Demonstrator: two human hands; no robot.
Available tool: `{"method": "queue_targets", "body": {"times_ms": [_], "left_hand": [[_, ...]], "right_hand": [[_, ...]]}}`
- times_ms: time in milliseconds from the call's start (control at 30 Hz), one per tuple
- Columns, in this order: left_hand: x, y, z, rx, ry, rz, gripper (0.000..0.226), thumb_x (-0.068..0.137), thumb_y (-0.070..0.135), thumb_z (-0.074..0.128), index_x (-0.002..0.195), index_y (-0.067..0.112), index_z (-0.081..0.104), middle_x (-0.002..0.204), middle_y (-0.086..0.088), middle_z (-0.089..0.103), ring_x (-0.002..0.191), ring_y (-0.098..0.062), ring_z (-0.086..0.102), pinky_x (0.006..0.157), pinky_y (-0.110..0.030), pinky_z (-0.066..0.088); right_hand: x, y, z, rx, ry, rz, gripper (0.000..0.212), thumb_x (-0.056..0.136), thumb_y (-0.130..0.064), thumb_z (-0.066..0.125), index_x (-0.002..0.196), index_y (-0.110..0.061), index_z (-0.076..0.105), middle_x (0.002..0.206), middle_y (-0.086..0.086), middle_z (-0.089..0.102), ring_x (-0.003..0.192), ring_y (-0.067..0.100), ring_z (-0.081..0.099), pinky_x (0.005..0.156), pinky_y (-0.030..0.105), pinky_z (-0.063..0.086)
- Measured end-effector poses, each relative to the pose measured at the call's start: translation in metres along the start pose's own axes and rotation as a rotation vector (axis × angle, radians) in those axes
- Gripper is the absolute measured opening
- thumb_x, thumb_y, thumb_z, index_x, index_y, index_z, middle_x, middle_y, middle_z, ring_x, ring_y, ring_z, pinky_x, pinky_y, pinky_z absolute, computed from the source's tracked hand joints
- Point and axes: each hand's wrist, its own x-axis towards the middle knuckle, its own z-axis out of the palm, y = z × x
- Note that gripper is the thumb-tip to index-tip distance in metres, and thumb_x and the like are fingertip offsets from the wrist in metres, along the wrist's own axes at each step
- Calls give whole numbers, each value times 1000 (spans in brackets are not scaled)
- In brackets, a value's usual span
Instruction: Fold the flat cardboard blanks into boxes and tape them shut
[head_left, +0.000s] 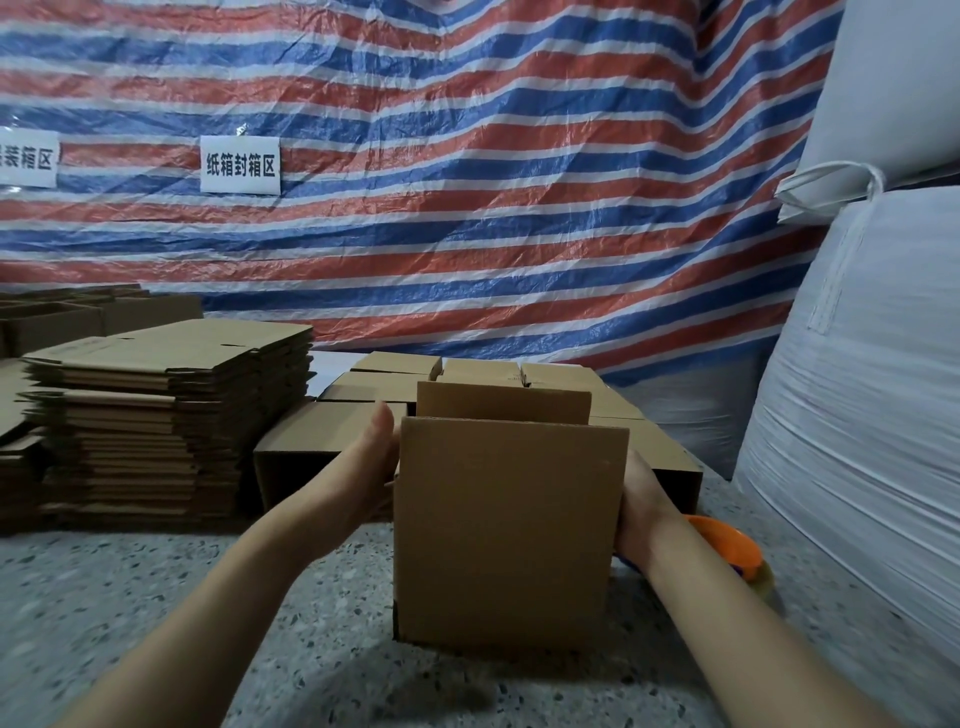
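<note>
On the speckled floor (156, 597) stands a half-formed box (509, 530), flaps still up; left hand (371, 457) presses flat against its side, right hand's (641, 499) grip is hidden. Next, I judge: fold flaps, reach the orange tape dispenser (727, 545)

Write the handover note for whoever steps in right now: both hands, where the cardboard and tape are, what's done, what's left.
Left hand: open, flat against the left side of the box in progress.
Right hand: on the box's right side; its fingers are hidden behind the box.
The box stands on the speckled floor, top flaps still up, no tape visible on it.
Stack of flat blanks sits to the left; folded boxes are grouped behind the current one.
Orange tape dispenser lies on the floor just behind the right wrist.
Left: fold the flaps, tape shut, then continue through the blanks.
</note>
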Motion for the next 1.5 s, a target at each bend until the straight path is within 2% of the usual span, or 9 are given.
{"method": "queue_targets", "body": {"times_ms": [133,233,367,667,767,933,1100,1267,1500], "left_hand": [[3,1,3,38,117,-7,84,51,91,60,109,32,68,111,3,73,105,-15,68,89,-35,49],[6,1,6,0,184,-28,57,65,75,60,100,32,74,96,-1,75,88,-19,72,74,-32,53],[7,0,8,10,240,-37,32,78,58,60,91,31,74,79,1,70,67,-12,65,54,-24,49],[11,-1,16,-99,387,-11,16,96,19,58,102,32,63,106,11,65,86,-25,59,66,-36,47],[13,-2,19,-140,407,70,32,95,11,57,114,37,55,125,20,54,91,-19,65,69,-38,51],[15,-2,20,-157,430,171,63,93,3,60,134,46,38,130,16,52,110,3,55,75,-18,48],[11,-4,16,-26,484,141,46,88,20,69,123,48,58,119,10,62,112,-14,57,82,-32,50],[9,-2,18,23,466,48,14,90,26,65,88,31,78,109,12,66,87,-13,62,51,-19,49],[10,10,18,162,465,-15,23,93,23,63,81,34,78,108,10,65,93,-16,61,61,-25,47]], "right_hand": [[1,-1,0,-16,-13,-4,70,107,-36,31,51,-25,71,57,-1,65,51,9,65,47,23,52],[2,1,0,-18,-7,3,72,107,-32,33,46,-25,71,54,-3,65,49,9,65,45,22,51],[-1,0,1,-28,41,-36,45,104,-35,43,77,-21,77,74,6,72,65,17,72,57,30,57],[-11,0,1,-9,-54,-83,52,86,-67,54,106,-25,78,110,14,75,99,27,74,70,32,60],[-8,2,-7,-32,-125,-99,65,73,-50,73,127,-16,59,107,16,72,94,26,73,73,35,59],[-6,-6,-13,53,-222,-133,66,89,-24,65,148,-42,40,143,5,58,123,29,63,91,42,56],[-8,-10,-12,28,-115,-186,28,83,-22,65,110,-14,72,125,2,69,105,23,70,75,31,60],[-11,-5,-6,-47,-40,-160,57,83,-33,64,118,11,58,128,13,62,101,29,63,76,36,57],[-13,-2,0,-73,-24,-167,34,81,-35,62,94,-3,60,131,9,64,111,34,60,96,53,49]]}}
